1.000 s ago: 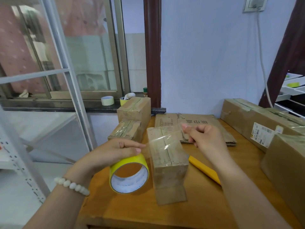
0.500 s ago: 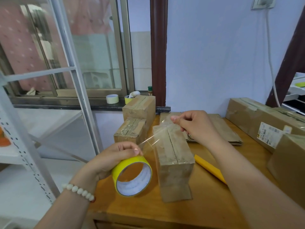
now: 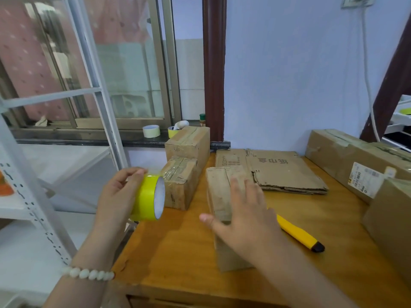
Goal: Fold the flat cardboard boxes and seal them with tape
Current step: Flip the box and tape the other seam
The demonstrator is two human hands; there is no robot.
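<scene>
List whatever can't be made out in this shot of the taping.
1. Head view: the right hand lies flat over the small box, hiding most of its seam and any tape there.
2. Head view: a clear strip from the tape roll in the left hand cannot be made out.
3. Head view: the label print is too small.
4. Head view: the big box is cut off by the right edge.

Flat cardboard (image 3: pixel 287 174) bears large printed characters, upside down from here and unreadable. The white label (image 3: pixel 364 180) on the right box (image 3: pixel 333 150) has print too small to read.
</scene>
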